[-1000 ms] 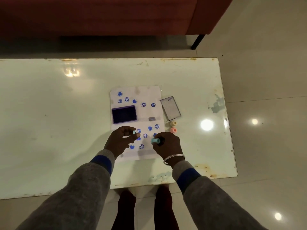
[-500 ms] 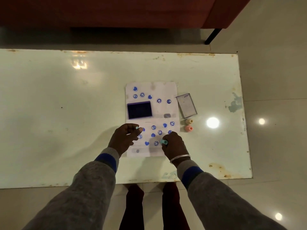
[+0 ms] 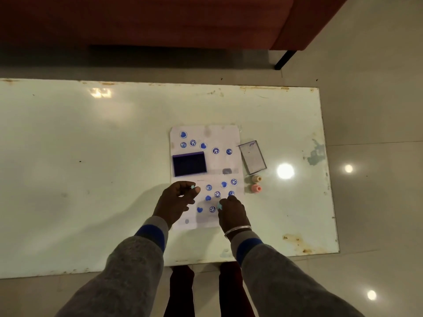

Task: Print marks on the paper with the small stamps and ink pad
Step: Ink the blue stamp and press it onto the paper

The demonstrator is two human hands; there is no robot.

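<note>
A white paper (image 3: 219,138) lies on the pale table (image 3: 91,168), dotted with several blue heart and smiley prints. An open dark blue ink pad (image 3: 189,164) sits on the paper's left half. My right hand (image 3: 232,213) is closed on a light blue stamp (image 3: 220,206) and holds it down on the lower part of the paper. My left hand (image 3: 176,200) hovers over the paper's lower left edge and pinches a small light blue piece (image 3: 193,187), apparently the stamp's cap, between thumb and fingers.
The ink pad's clear lid (image 3: 253,160) lies just right of the paper. A yellow stamp (image 3: 256,178) and a pink stamp (image 3: 256,188) stand below it. A red sofa (image 3: 160,19) runs behind the table's far edge. My legs show under the near edge.
My right hand has lowered the light blue stamp from a sideways hold down onto the paper. My left hand has stayed in place with the small piece. The camera view has shifted a little.
</note>
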